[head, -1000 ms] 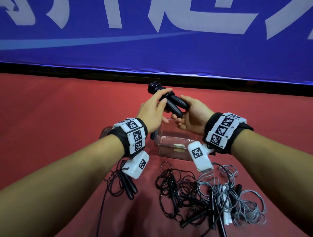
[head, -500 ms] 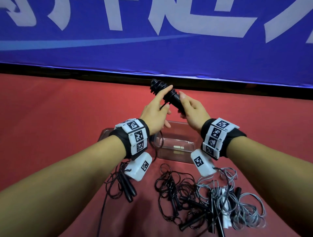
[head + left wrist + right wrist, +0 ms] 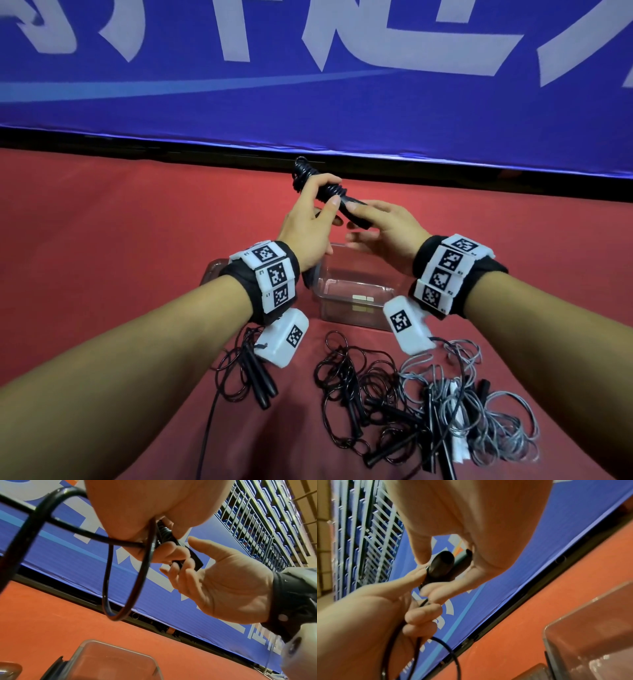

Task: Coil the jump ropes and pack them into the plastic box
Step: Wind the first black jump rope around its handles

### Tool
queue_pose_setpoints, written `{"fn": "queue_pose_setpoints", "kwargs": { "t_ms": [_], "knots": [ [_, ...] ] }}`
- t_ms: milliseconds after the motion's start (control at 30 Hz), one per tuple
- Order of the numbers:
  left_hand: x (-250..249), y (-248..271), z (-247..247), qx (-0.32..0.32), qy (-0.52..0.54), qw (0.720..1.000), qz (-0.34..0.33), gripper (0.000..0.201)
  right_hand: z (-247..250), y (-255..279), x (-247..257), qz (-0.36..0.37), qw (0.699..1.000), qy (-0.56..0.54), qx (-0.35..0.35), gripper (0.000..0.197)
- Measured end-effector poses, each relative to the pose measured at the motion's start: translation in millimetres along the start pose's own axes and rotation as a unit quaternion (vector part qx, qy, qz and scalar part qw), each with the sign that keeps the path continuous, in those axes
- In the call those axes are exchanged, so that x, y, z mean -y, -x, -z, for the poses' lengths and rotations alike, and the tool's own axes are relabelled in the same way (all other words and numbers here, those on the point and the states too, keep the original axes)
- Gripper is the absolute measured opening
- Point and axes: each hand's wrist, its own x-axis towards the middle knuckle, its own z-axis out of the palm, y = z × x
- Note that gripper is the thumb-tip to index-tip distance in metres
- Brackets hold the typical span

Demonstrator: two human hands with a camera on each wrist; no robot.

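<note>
Red floor (image 3: 102, 257) under blue banner (image 3: 342, 113); both hands' fingers (image 3: 329, 209) pinch black rope handles (image 3: 337, 195).

A blue banner (image 3: 342, 113) (large white lettering) backs the red floor (image 3: 102, 222); railed stands (image 3: 257, 520) rise behind.

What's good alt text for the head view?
Two hands hold a black jump rope wound around its paired handles above an open clear plastic box: left hand gripping, right hand at the handle ends. Loose black and grey ropes lie on red floor nearer the camera.
</note>
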Motion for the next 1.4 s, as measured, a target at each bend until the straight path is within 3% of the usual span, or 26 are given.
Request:
{"fn": "queue_pose_setpoints", "kwargs": {
  "t_ms": [67,133,267,367,467,600,767,900,1033,1133,1200,1300,1400],
  "knots": [
    [0.1,1.2,0.5,0.007,-0.002,1.0,-0.001,0.023,-0.1,3.0,2.0,-0.038,0.998,-0.039,0.024,0.021],
    [-0.1,2.2,0.8,0.017,0.006,1.0,0.006,0.025,1.2,2.3,3.2,-0.031,0.998,-0.046,0.023,0.017],
    [-0.1,1.7,1.8,0.036,0.027,0.998,0.034,0.034,4.2,-1.9,0.1,0.033,0.999,-0.018,0.015,0.023],
    [1.1,1.8,2.5,0.052,0.019,0.998,0.039,0.048,5.9,-3.6,-4.9,0.079,0.997,0.015,-0.017,0.038],
    [3.2,1.5,1.3,0.061,0.005,0.997,0.036,0.061,10.7,-4.1,-6.0,0.126,0.987,0.082,-0.059,0.038],
    [5.5,-1.4,-3.6,0.043,0.006,0.998,0.034,0.066,16.1,-5.2,-8.9,0.168,0.964,0.189,-0.085,0.038],
    [-0.3,-2.6,-12.0,0.019,0.024,0.999,0.03,0.055,20.5,-4.0,-12.0,0.244,0.898,0.344,-0.123,0.039],
    [0.2,-0.2,-12.0,0.004,0.014,1.0,0.006,0.053,15.6,-1.0,-11.5,0.252,0.887,0.367,-0.123,0.041],
    [7.3,2.3,-12.3,-0.002,-0.023,1.0,0.004,0.046,9.4,-0.6,-12.5,0.22,0.897,0.381,-0.049,0.044],
    [12.3,1.3,-9.9,-0.016,-0.028,0.999,0.002,0.033,1.3,4.1,-5.0,0.116,0.97,0.211,0.023,0.029],
    [11.5,-0.6,-8.5,-0.022,-0.034,0.999,-0.001,0.031,-5.2,5.8,-0.2,0.018,0.994,0.1,0.031,0.031],
    [9.4,-1.2,-6.7,-0.025,-0.02,0.999,-0.012,0.033,-7.7,4.3,2.9,-0.057,0.998,0.011,0.036,0.047],
    [11.1,0.5,-3.8,0.001,-0.022,1.0,-0.011,0.036,-2.4,1.1,2.5,-0.057,0.998,-0.018,0.026,0.05]
  ]
}}
